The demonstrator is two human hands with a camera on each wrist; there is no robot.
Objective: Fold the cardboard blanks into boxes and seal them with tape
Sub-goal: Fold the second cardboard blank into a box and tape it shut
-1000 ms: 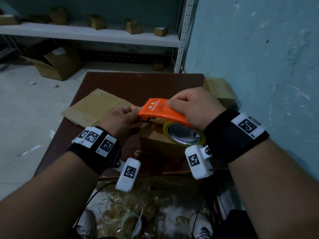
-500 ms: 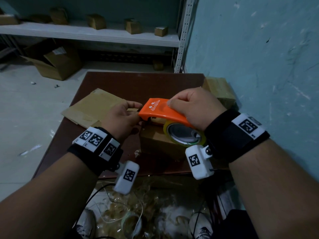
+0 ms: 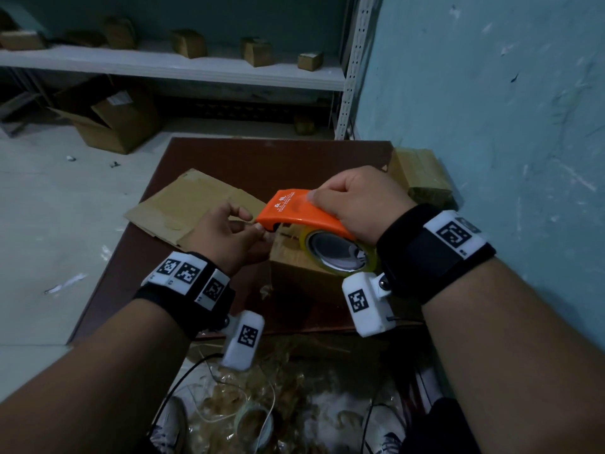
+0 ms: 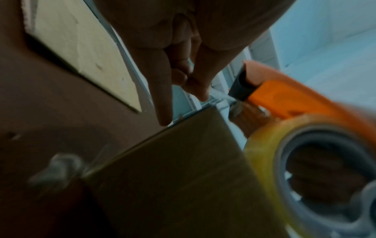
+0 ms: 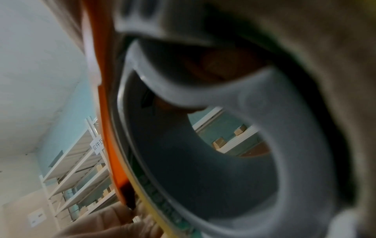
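While right hand [image 3: 357, 204] grips orange tape dispenser [image 3: 301, 213] atop folded box [image 3: 304, 273], left hand [image 3: 226, 234] fingers [image 4: 200, 87] pinch tape end at dispenser's 9 o'clock. Step: sealing. Next: anchor tape, draw across seam.

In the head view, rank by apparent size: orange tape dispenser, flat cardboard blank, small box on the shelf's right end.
1. Flat cardboard blank, partly hidden by the left hand
2. Orange tape dispenser, nearer the camera
3. Small box on the shelf's right end, farthest away

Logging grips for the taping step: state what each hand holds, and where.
Right hand grips the orange tape dispenser over its curved top. Left hand pinches the clear tape end at the dispenser's front, above the cardboard box.
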